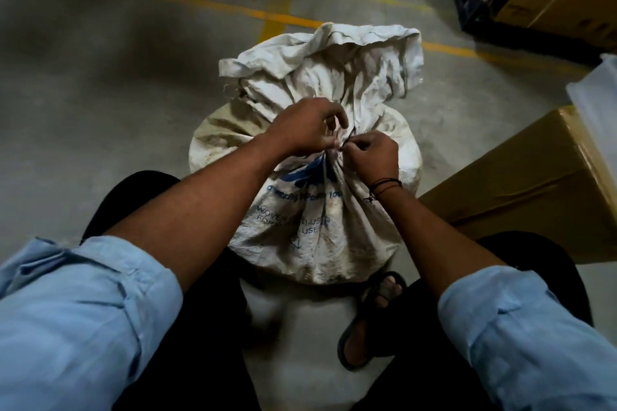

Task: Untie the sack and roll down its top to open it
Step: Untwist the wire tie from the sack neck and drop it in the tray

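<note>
Head view: white woven sack (310, 220) stands on the concrete floor (100, 93) between the person's knees, its neck gathered and still tied. Left hand (300, 127), fingers curled, pinches the knot (339, 147). Right hand (374, 157) pinches the same knot from the opposite side. Cardboard box (534, 177) is near the sack's right.

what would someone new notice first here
A grubby white sack with blue print stands on the grey floor at centre, its neck bunched and tied. The left hand and right hand meet at that tie, pinching it. A brown cardboard box sits to the right.
</note>
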Demonstrator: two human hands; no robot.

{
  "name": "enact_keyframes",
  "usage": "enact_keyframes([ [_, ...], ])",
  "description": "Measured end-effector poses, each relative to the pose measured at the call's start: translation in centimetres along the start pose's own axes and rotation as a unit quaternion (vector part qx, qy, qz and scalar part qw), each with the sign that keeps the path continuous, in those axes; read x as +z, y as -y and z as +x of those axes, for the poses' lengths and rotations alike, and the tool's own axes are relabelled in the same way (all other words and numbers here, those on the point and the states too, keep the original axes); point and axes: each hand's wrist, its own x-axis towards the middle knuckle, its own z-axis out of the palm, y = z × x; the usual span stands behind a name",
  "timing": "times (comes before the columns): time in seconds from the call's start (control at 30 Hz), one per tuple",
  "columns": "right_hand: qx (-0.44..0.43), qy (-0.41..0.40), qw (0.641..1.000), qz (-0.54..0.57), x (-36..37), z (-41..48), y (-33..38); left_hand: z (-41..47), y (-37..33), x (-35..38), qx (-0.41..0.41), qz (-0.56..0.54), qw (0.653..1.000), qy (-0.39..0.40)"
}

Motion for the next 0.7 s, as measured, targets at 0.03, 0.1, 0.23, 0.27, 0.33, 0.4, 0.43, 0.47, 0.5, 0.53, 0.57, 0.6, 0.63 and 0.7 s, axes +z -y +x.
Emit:
enact_keyframes([
  [0.03, -0.005, -0.011, 1.0, 0.002, -0.3, -0.1, 0.2, 0.1, -0.5, 0.1, 0.019, -0.002, 1.0, -0.01],
  [0.1, -0.011, -0.041, 0.999, 0.024, -0.9, -0.3, 0.5, 0.3, -1.0, 0.5, 0.036, 0.008, 0.999, -0.02],
  [0.23, -0.009, -0.075, 0.991, 0.106, -2.5, -0.3, 1.1, 0.1, -1.7, 1.0, 0.023, 0.046, 0.998, -0.041],
  [0.27, -0.008, -0.057, 0.989, 0.134, -2.8, -0.2, 1.1, 0.0, -1.9, 1.2, 0.016, 0.037, 0.998, -0.055],
  [0.33, 0.006, -0.006, 0.979, 0.205, -3.1, -0.4, 1.0, -0.1, -2.3, 1.5, -0.013, 0.011, 0.997, -0.07],
  [0.4, 0.036, 0.033, 0.96, 0.276, -3.2, -0.6, 0.6, -0.1, -2.5, 1.7, -0.06, -0.024, 0.995, -0.07],
  [0.43, 0.045, 0.05, 0.953, 0.295, -3.3, -0.8, 0.6, 0.0, -2.7, 1.7, -0.077, -0.054, 0.993, -0.075],
  [0.47, 0.043, 0.065, 0.951, 0.299, -3.2, -0.9, 0.6, -0.1, -2.8, 1.7, -0.087, -0.093, 0.988, -0.082],
  [0.5, 0.034, 0.075, 0.956, 0.282, -3.2, -0.8, 0.5, -0.1, -3.0, 1.5, -0.091, -0.136, 0.982, -0.089],
  [0.53, 0.016, 0.078, 0.964, 0.255, -3.1, -0.7, 0.5, -0.2, -3.1, 1.3, -0.091, -0.178, 0.976, -0.091],
  [0.57, -0.004, 0.081, 0.972, 0.219, -3.1, -0.7, 0.6, -0.3, -3.4, 1.2, -0.09, -0.211, 0.969, -0.091],
  [0.6, -0.025, 0.085, 0.978, 0.188, -3.1, -0.6, 0.7, -0.4, -3.7, 1.0, -0.088, -0.235, 0.964, -0.091],
  [0.63, -0.042, 0.09, 0.981, 0.165, -3.1, -0.6, 0.9, -0.5, -3.8, 0.9, -0.09, -0.245, 0.96, -0.098],
  [0.7, -0.046, 0.099, 0.984, 0.144, -3.2, -0.4, 1.2, -0.6, -3.8, 0.5, -0.103, -0.258, 0.952, -0.129],
])
